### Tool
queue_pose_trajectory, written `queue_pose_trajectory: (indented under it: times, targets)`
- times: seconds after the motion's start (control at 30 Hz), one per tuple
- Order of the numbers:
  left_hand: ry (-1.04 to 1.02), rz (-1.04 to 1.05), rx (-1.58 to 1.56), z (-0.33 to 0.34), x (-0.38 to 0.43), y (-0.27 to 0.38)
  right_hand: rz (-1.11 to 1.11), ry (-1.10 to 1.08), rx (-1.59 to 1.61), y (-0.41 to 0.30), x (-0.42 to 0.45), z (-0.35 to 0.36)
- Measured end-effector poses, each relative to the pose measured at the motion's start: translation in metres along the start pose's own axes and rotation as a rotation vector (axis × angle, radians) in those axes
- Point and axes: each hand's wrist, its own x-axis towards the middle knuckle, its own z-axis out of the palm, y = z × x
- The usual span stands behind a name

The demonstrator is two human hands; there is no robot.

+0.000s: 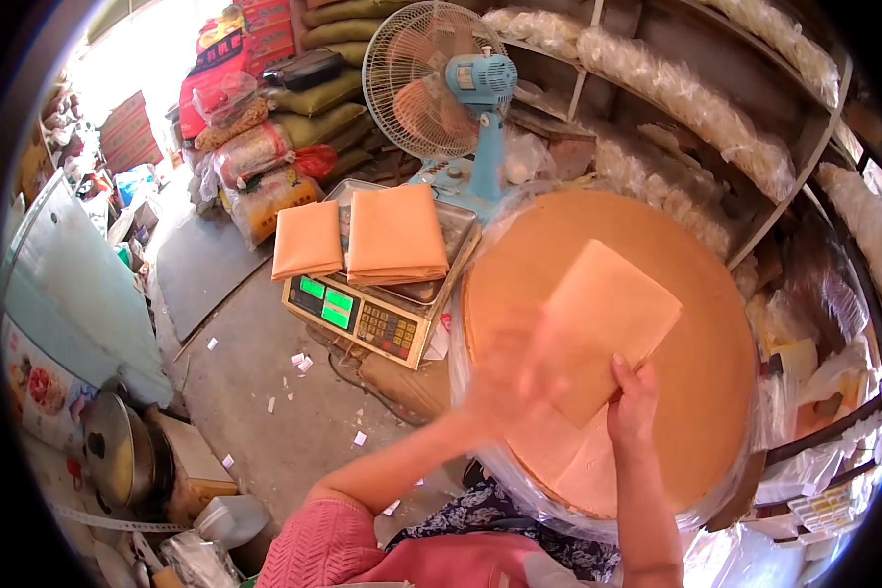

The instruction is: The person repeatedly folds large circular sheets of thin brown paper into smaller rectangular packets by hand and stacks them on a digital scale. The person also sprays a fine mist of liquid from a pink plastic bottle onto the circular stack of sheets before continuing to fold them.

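A round stack of thin orange-brown sheets [691, 411] with plastic film around its edge lies before me. Over it, my right hand [633, 393] grips the lower right edge of a folded sheet [610, 309], thumb on top. Blurred by motion, my left hand [514, 367] is at the sheet's left side, and whether it touches the sheet is unclear. To the left, a digital scale [389, 331] with lit green displays carries a metal tray [464, 220]. Two piles of folded sheets rest there, a larger one [397, 231] and a smaller one [307, 239] overhanging the tray's left side.
A blue electric fan [485, 81] stands behind the scale. Shelves with bagged goods [676, 95] curve along the back right. Filled sacks [264, 191] are piled at the back left. A lidded pot [110, 448] sits at the lower left, and paper scraps [301, 362] litter the floor.
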Motion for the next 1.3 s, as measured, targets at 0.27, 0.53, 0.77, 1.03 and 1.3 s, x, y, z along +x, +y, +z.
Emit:
queue_pose_trajectory:
  times: [0.27,0.53,0.77,1.03,1.3]
  targets:
    - [0.141,-0.745,-0.936,-0.082,0.042,-0.12,0.222,-0.205,-0.162,-0.024,-0.002,0.007]
    - [0.322,-0.891,-0.6,-0.137,0.074,-0.313,0.427,-0.083,-0.32,0.009,-0.038,-0.103]
    - [0.384,-0.972,-0.45,-0.128,0.076,-0.302,0.471,-0.028,-0.376,0.016,-0.071,-0.161]
    - [0.252,-0.334,0.584,-0.107,0.052,-0.259,0.284,-0.076,-0.868,0.049,-0.074,-0.152]
    - [-0.115,0.039,0.083,0.015,-0.057,-0.085,-0.627,-0.361,-1.66,0.096,-0.091,-0.083]
